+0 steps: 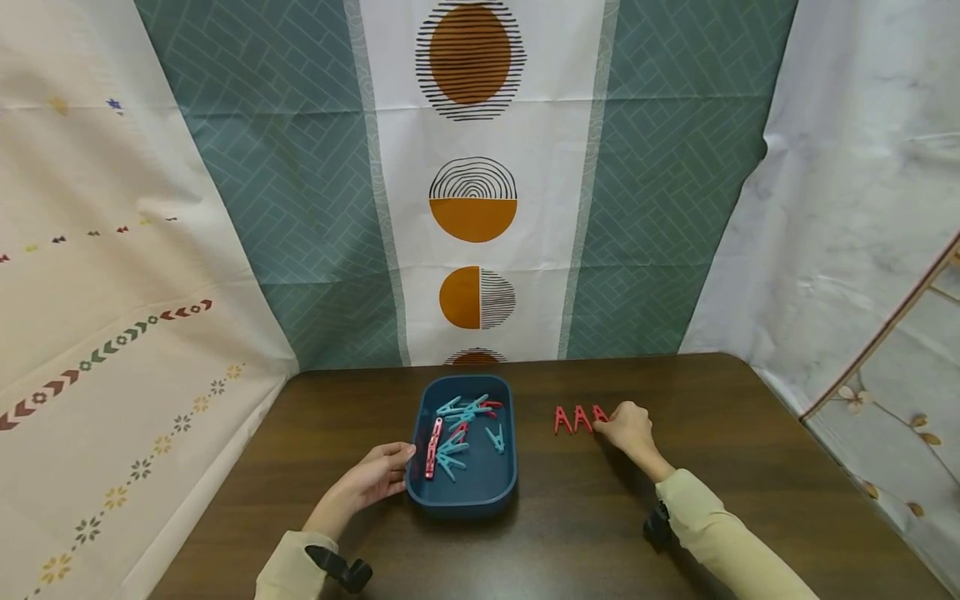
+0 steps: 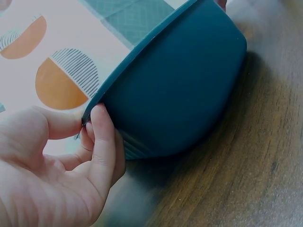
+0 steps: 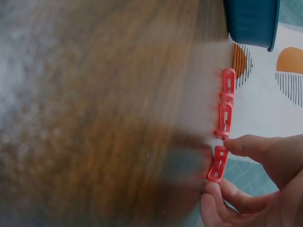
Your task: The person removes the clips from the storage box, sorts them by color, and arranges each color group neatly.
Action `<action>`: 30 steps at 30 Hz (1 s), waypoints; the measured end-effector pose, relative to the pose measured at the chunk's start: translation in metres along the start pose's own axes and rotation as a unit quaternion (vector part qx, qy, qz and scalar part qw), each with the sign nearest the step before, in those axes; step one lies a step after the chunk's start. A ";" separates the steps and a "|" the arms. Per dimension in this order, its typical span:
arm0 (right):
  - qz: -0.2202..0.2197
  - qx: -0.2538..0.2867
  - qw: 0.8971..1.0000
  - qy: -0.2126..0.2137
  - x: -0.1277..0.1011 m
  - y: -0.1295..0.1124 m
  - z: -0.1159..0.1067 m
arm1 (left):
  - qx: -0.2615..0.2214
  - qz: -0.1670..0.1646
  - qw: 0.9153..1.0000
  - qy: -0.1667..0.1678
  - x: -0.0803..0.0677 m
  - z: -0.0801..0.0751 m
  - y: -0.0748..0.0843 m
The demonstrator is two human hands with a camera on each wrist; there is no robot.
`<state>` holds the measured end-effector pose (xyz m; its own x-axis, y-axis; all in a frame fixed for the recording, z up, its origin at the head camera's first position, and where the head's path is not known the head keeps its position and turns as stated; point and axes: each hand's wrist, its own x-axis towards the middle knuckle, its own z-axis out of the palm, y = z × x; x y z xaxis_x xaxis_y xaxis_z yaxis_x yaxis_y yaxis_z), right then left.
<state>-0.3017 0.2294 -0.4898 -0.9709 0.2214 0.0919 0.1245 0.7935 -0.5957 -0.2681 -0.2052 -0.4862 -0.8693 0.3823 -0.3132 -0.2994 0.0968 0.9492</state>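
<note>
My left hand (image 1: pixel 378 477) pinches the rim of a dark blue plastic tub (image 1: pixel 461 507) at its left side, thumb on the rim and fingers against the outer wall, as the left wrist view shows. Inside lie several light blue clothespins (image 1: pixel 496 438) and a few red ones, one long red clothespin (image 1: pixel 432 450) along the left wall. To the right of the tub, three red clothespins stand in a row on the table. My right hand (image 1: pixel 630 431) holds the rightmost red clothespin (image 3: pixel 218 164) between thumb and fingers. The middle clothespin (image 3: pixel 225 118) is close beside my fingertip.
The brown wooden table (image 1: pixel 540 542) ends at a hanging patterned cloth (image 1: pixel 480 250) behind the tub. A cream cloth (image 1: pixel 112 375) hangs on the left and a marbled white cloth (image 1: pixel 847 250) on the right. Each wrist wears a black strap with a camera.
</note>
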 end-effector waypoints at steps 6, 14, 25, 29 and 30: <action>-0.001 0.007 1.000 -0.010 0.001 0.001 0.000 | -0.003 0.000 1.000 -0.001 -0.002 0.001 0.001; -0.015 -0.005 1.000 -0.006 0.002 0.000 -0.002 | -0.007 0.003 1.000 -0.007 -0.001 0.000 0.000; -0.058 -0.008 0.998 0.013 -0.002 -0.022 -0.008 | -0.003 0.003 1.000 0.003 0.003 -0.003 -0.005; -0.081 0.018 0.996 0.014 -0.004 -0.031 -0.006 | -0.005 -0.001 1.000 0.007 0.004 -0.002 -0.006; -0.089 0.023 0.996 0.014 -0.004 -0.034 -0.006 | -0.006 -0.002 1.000 0.009 0.003 -0.001 -0.005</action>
<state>-0.3005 0.2050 -0.4653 -0.9705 0.0957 0.2215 -0.0592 0.7955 -0.6030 -0.2701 -0.2056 -0.4921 -0.8747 0.3662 -0.3176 -0.3077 0.0867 0.9475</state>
